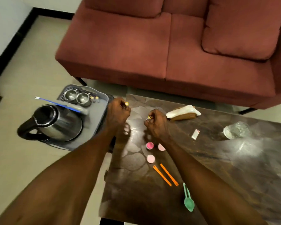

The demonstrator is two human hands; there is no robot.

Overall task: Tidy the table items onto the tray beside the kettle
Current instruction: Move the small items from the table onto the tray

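Both hands are closed on small things: your left hand [118,111] pinches a small yellow-capped item [126,103] right at the tray's near edge, and your right hand [155,121] pinches a second one [149,117] further from the tray, over the tabletop [217,159]. What these little items are is too blurred to tell.

Measured from the tray [102,101]: the kettle [55,122] sits on its left part, with two steel cups [77,95] at its far end and bare grey floor between them. You are in the carrying step, mid-task by my judgement. Next, set the left item down on that bare patch, then bring the right one across.

Well right of the tray wait the tissue holder [183,113] and glass [236,129]. Nearer lie three pink lids [150,145], two orange sticks [165,175] and a green scoop [188,202].
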